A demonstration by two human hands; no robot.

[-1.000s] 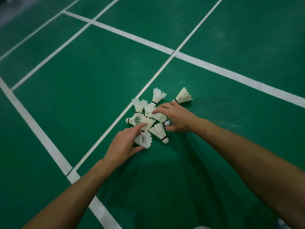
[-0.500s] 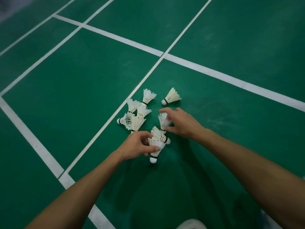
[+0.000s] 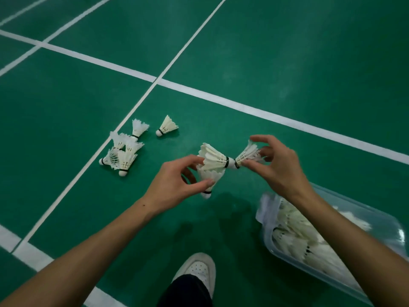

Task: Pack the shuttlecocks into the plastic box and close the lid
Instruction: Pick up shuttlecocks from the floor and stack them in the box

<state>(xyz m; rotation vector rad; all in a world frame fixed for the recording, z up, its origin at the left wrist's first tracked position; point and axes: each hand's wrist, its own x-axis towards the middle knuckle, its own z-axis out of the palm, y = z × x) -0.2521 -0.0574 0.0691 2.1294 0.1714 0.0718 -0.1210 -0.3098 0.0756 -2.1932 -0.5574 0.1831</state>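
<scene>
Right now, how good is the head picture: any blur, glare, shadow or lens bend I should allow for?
Head view: dim, even light; soft shadows on the green floor under both arms; court lines bow from the wide lens; the plastic box at the lower right is smeared and glossy, so its shuttlecocks blur together; the left hand, right hand and floor pile read sharp enough.

Your right forearm [image 3: 345,220] covers part of the plastic box [image 3: 382,220], whose far corner runs off the right edge. The shuttlecocks inside [image 3: 296,238] blur together uncountably. Your white shoe [image 3: 197,268] is half hidden under the dark trouser leg [image 3: 188,291].
</scene>
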